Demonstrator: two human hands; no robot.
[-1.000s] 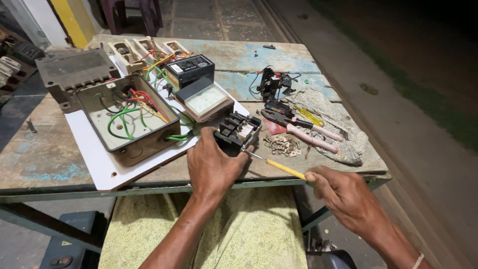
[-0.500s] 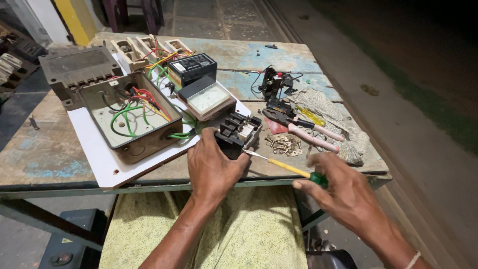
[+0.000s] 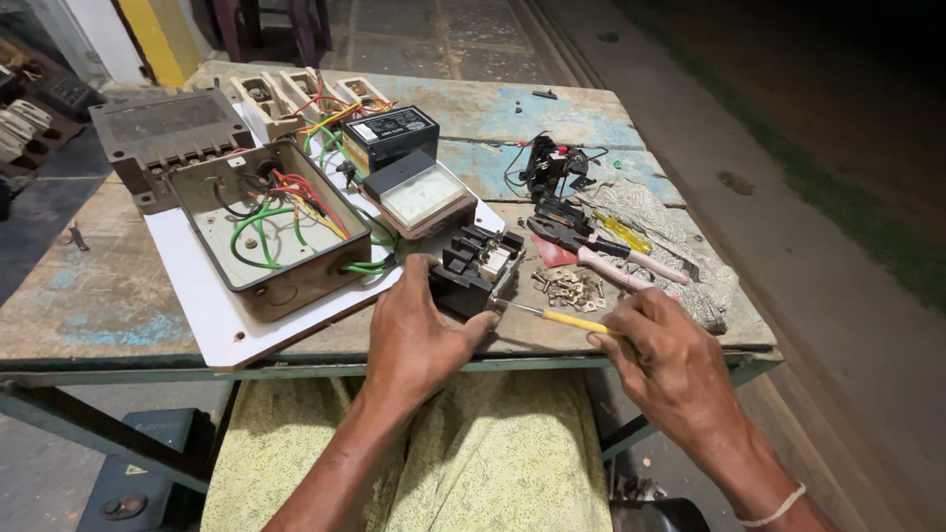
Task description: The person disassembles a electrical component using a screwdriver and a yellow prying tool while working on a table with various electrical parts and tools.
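My 2 hands: left (image 3: 419,335), right (image 3: 665,360). 1 yellow screwdriver (image 3: 562,318), 1 black switch block (image 3: 475,268). At 11 o'clock 1 open metal box (image 3: 258,258), 1 grey lid (image 3: 163,128). 2 meters (image 3: 419,192). 1 screw pile (image 3: 567,289) at 1 o'clock.

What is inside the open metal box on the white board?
Inside the open metal box lie loose green wires, red wires, one black wire and a few holes in its flat floor. Where the wire ends connect is not clear, and the floor beneath the wire loops is covered.
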